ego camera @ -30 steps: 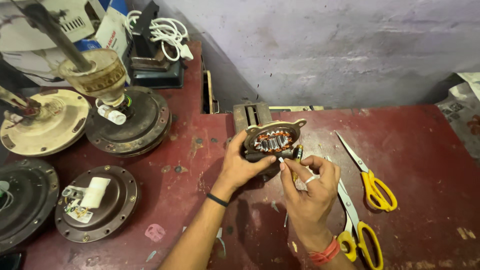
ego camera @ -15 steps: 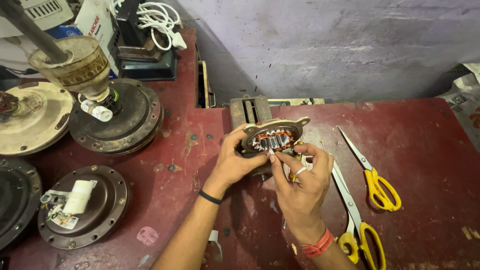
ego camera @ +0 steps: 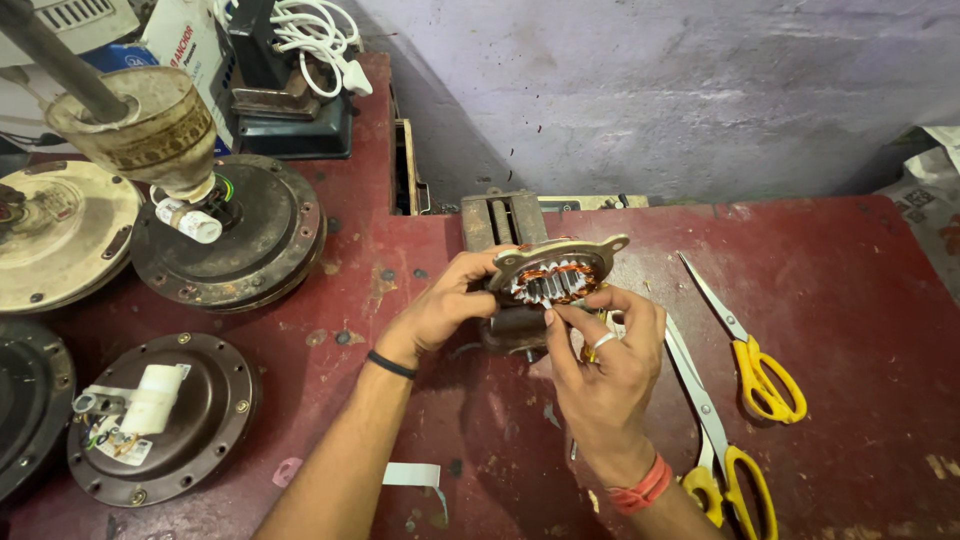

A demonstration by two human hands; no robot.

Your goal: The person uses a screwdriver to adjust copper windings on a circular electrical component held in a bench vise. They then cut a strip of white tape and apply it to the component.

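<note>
Gripping the motor core point(ego camera: 556, 277) from its left, the left hand point(ego camera: 447, 308) steadies it; right hand point(ego camera: 603, 365) pinches wires just below-right

Both arms bare, no sleeves in view. Left hand point(ego camera: 440, 310): thin black band point(ego camera: 390, 364) at the wrist. Right hand point(ego camera: 605, 375): silver ring point(ego camera: 601, 341) on one finger (can't tell which), red thread band point(ego camera: 640, 490) round the wrist.
</note>
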